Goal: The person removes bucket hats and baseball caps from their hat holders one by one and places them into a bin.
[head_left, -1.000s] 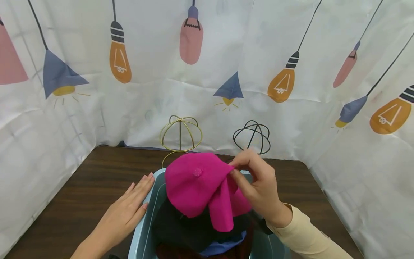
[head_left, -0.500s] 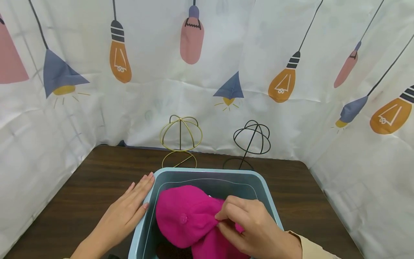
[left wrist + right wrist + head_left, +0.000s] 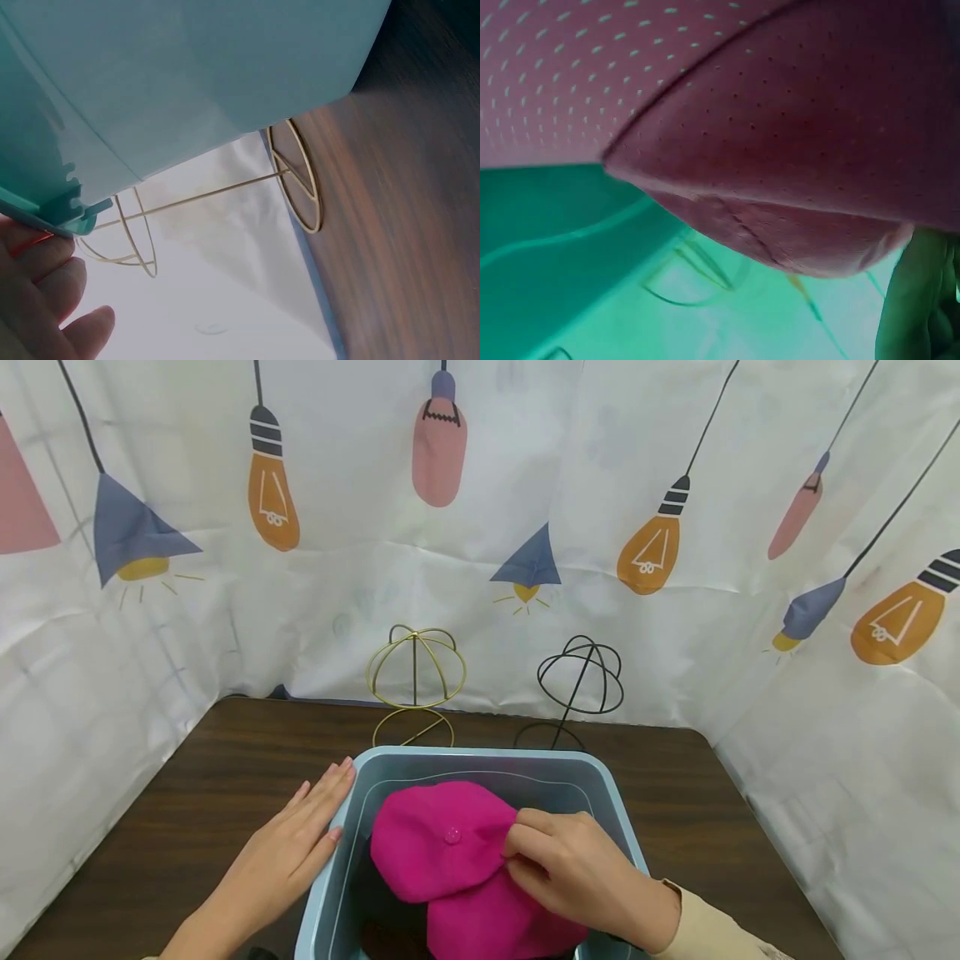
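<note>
A magenta cap with a button on its crown sits within the mouth of a light blue plastic bin. My right hand pinches the cap's right edge between thumb and fingers. Close up in the right wrist view, the cap shows rows of small holes, and my fingertips meet it at the right. My left hand rests on the bin's left rim with fingers extended. Dark fabric lies under the cap, mostly hidden.
Behind the bin stand a gold wire hat stand and a black wire hat stand. The dark wood table ends at a white curtain printed with lamps, which also runs along both sides.
My right hand has lowered the magenta cap from above the far rim into the bin, then turned it slightly. The far rim and both stands show fully. My left hand has stayed put.
</note>
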Tool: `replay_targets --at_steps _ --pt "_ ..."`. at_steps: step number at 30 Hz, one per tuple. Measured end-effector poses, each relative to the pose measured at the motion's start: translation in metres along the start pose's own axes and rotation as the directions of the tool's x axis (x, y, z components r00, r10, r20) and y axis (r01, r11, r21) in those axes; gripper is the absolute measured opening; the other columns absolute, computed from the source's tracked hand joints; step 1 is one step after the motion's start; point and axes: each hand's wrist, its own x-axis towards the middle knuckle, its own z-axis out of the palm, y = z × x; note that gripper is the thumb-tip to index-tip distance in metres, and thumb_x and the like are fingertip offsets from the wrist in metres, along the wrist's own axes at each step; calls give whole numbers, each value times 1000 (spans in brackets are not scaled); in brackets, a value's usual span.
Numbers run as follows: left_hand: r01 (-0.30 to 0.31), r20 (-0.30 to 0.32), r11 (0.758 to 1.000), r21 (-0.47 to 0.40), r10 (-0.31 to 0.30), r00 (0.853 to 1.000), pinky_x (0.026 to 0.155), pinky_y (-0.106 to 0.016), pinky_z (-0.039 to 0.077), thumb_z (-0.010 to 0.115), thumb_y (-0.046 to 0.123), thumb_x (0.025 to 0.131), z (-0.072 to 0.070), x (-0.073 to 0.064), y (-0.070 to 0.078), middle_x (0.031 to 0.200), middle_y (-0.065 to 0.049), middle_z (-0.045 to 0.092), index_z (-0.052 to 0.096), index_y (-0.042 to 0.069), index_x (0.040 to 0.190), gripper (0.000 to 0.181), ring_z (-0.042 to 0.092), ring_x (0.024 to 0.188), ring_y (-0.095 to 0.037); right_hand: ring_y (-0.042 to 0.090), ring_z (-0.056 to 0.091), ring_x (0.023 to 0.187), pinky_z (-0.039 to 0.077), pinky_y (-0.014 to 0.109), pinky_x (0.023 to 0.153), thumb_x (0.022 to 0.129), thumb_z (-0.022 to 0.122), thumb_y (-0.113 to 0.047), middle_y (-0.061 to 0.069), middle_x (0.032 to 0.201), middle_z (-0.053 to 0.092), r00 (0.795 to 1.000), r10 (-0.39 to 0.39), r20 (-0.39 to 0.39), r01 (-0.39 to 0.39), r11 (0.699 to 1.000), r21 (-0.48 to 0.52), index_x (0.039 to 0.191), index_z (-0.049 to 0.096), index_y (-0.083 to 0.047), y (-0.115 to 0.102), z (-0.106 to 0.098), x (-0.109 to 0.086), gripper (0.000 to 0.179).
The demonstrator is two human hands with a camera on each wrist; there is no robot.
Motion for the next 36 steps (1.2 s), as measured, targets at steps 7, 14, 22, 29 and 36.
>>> replay_targets --at_steps 7,14,22,29,36 --pt "158 270 984 -85 -130 954 114 -25 9 56 33 95 -29 16 8 153 -5 27 33 11 147 62 22 141 -24 -3 38 54 31 4 49 71 75 -8 -10 69 48 979 9 202 4 998 -67 75 57 -19 11 20 -6 22" --pt "61 394 996 -70 -29 919 109 -51 24 47 50 95 -55 60 52 155 1 22 34 10 147 66 22 141 -24 -2 51 69 41 7 59 80 74 -28 -11 84 56 976 62 210 -45 995 -83 89 64 -20 9 11 -8 16" --pt "-38 507 996 -81 74 859 109 -61 14 30 64 93 -37 82 96 159 -3 0 15 13 152 79 -4 143 -34 26 34 135 38 45 103 89 48 -60 10 149 34 916 258 307 -226 964 -138 143 39 -5 6 -6 -15 77" --pt "-48 675 999 -16 46 737 108 -62 15 46 64 87 -11 96 101 157 -6 16 20 18 152 84 7 143 -34 38 8 142 32 59 102 83 44 -72 8 159 2 642 430 635 -456 880 -134 153 13 -14 16 3 -22 96" --pt "-38 798 995 87 -47 601 110 -59 15 52 66 82 14 102 101 155 -2 24 25 20 151 87 14 143 -27 37 14 141 37 62 96 82 45 -72 8 158 3 488 442 752 -511 844 -164 152 15 -13 24 20 -22 97"
